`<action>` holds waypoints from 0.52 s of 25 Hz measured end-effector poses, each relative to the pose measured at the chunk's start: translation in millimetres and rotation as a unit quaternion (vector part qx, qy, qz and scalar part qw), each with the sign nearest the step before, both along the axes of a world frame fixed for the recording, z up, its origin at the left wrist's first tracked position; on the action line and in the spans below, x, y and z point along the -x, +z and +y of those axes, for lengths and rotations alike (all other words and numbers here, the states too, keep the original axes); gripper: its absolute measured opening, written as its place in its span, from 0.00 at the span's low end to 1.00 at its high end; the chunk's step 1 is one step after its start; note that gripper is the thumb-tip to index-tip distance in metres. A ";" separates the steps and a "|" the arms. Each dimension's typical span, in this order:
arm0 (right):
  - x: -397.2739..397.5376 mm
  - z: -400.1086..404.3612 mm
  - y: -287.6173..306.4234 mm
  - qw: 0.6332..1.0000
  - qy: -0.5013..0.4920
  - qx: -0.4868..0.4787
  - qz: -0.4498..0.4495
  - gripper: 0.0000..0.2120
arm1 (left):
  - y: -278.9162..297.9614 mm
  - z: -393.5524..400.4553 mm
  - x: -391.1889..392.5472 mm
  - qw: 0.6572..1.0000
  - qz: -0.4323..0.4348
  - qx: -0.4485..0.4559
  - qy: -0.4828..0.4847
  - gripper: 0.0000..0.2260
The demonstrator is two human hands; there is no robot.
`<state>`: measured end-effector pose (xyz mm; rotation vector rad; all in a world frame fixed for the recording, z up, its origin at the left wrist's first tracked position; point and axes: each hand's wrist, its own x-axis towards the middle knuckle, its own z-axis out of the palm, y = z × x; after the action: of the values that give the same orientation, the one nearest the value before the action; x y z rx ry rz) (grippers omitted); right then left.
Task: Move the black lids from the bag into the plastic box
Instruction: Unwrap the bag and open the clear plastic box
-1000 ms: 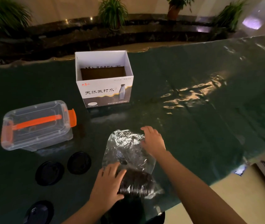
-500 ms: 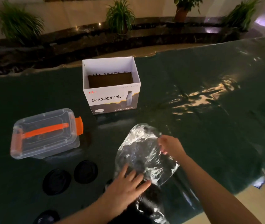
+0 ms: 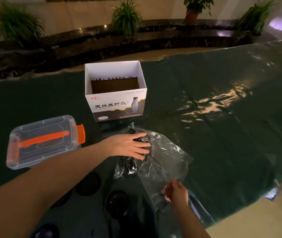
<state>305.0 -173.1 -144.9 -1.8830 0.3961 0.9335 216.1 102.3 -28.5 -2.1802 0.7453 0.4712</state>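
A clear crinkled plastic bag [image 3: 164, 162] lies on the dark green table, with a stack of black lids [image 3: 134, 164] inside it. My left hand [image 3: 128, 146] presses flat on the far end of the bag, over the stack. My right hand [image 3: 177, 192] pinches the bag's near edge. The clear plastic box [image 3: 42, 141], with orange handle and latches and its lid on, sits at the left. Loose black lids [image 3: 87, 183] [image 3: 118, 202] lie on the table near me, partly hidden under my left forearm.
An open white cardboard box [image 3: 116, 103] stands behind the bag. The table's near right edge [image 3: 240, 213] gives way to a pale floor. Potted plants line a dark ledge beyond the table.
My left hand has moved from the bag's near end to its far end, on the lids. My right hand has come from the bag's far side to its near edge. The bag has turned.
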 end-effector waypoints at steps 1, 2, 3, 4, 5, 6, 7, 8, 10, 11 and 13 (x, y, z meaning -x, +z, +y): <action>6.0 -1.8 -5.8 1.000 -0.019 -0.002 0.015 0.13 | -4.8 -0.4 -1.9 1.000 -0.008 0.007 0.001 0.46; 9.2 -3.9 -9.6 0.999 -0.043 -0.005 0.029 0.13 | -9.7 -1.3 -2.9 0.999 -0.015 0.029 0.017 0.43; 11.4 -5.7 -11.9 0.997 -0.062 -0.001 0.037 0.13 | -15.1 -2.5 -1.6 0.995 -0.023 0.072 0.060 0.39; 12.1 -8.2 -11.6 0.997 -0.071 0.005 0.037 0.13 | -21.0 -5.7 0.9 0.980 -0.028 0.141 0.137 0.36; 11.4 -9.4 -12.1 0.996 -0.079 0.012 0.035 0.13 | -26.9 -12.4 4.0 0.942 -0.034 0.226 0.246 0.32; 11.1 -11.2 -10.5 0.996 -0.085 0.012 0.034 0.11 | -35.2 -22.5 7.4 0.879 -0.050 0.307 0.361 0.30; 11.5 -11.0 -8.7 0.995 -0.093 0.008 0.042 0.09 | -44.0 -34.8 9.6 0.805 -0.082 0.364 0.461 0.28; 13.6 -11.3 -8.4 0.993 -0.103 -0.006 0.054 0.08 | -52.3 -47.7 11.6 0.731 -0.118 0.397 0.543 0.28; 20.5 -11.2 -6.8 0.985 -0.134 -0.054 0.093 0.07 | -65.7 -66.8 15.0 0.624 -0.152 0.406 0.650 0.39; 25.9 -11.1 -4.1 0.977 -0.159 -0.083 0.111 0.07 | -71.2 -70.1 16.6 0.616 -0.150 0.390 0.668 0.44; 35.4 -15.2 1.8 0.971 -0.174 -0.116 0.120 0.05 | -74.6 -61.2 16.2 0.635 -0.151 0.375 0.658 0.46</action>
<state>269.6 -188.3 -143.1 -1.4335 0.7054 0.9244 199.9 41.2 -103.0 -3.1726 -1.2788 0.4604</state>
